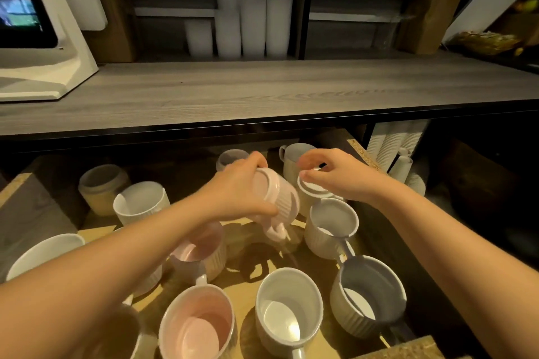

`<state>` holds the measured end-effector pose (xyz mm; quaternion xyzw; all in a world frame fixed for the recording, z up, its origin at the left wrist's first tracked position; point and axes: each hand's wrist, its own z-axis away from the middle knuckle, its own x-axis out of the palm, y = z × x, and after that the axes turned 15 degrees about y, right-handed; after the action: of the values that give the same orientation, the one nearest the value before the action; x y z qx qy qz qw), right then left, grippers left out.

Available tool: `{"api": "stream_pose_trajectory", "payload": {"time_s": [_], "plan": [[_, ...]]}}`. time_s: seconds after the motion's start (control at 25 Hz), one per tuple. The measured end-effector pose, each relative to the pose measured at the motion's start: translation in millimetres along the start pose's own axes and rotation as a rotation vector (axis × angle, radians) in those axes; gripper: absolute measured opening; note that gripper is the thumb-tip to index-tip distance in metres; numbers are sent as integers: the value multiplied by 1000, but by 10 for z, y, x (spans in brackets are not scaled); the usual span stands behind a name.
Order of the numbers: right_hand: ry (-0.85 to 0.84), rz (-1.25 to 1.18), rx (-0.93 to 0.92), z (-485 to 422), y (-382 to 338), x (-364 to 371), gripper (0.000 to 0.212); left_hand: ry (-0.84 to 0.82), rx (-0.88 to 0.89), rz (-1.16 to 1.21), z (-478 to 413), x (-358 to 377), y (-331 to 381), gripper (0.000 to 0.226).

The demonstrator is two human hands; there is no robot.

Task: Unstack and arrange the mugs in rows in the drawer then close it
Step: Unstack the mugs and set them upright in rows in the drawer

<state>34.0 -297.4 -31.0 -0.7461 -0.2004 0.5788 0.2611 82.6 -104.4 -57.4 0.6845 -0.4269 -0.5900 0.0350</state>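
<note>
My left hand (242,189) grips a pink ribbed mug (280,198), tipped over in the air with its base facing me and its handle hanging down. My right hand (335,173) holds the base of an upside-down white mug (313,192) that sits on another mug at the drawer's right side. Several upright mugs stand in the open drawer (408,350): a white one (331,227), a grey one (369,294), a white one (288,309), a pink one (198,320) and another pink one (201,248) under my left forearm.
More mugs stand at the back left (141,201) (102,186) and the back (232,157) (294,154). A grey wooden countertop (262,90) overhangs the drawer's rear. A white screen stand (43,38) sits on it. Stacked paper cups (390,143) lie to the right.
</note>
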Motion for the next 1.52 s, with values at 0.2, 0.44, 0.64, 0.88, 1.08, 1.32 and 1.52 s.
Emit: {"api": "stream_pose_trajectory", "payload": {"time_s": [0.2,0.44,0.64,0.88,1.08,1.32,1.52], "plan": [[-306,-622,126,56,-73,8,57,108,-199,623,87,-373,-30,63],[-213,-797,87,104,-206,92,60,75,-270,905,209,-426,-25,55],[-6,-483,-11,139,-270,32,60,0,-12,317,221,-556,-94,67],[54,47,-168,183,-252,216,79,-181,-19,-375,434,-324,-416,76],[-63,251,-184,228,-227,407,79,-239,-90,-386,505,-290,-493,68],[-163,370,-214,250,-224,562,73,-227,-88,-347,531,-294,-472,65],[-187,382,-214,247,-181,580,74,-234,-81,-332,545,-315,-465,64]]}}
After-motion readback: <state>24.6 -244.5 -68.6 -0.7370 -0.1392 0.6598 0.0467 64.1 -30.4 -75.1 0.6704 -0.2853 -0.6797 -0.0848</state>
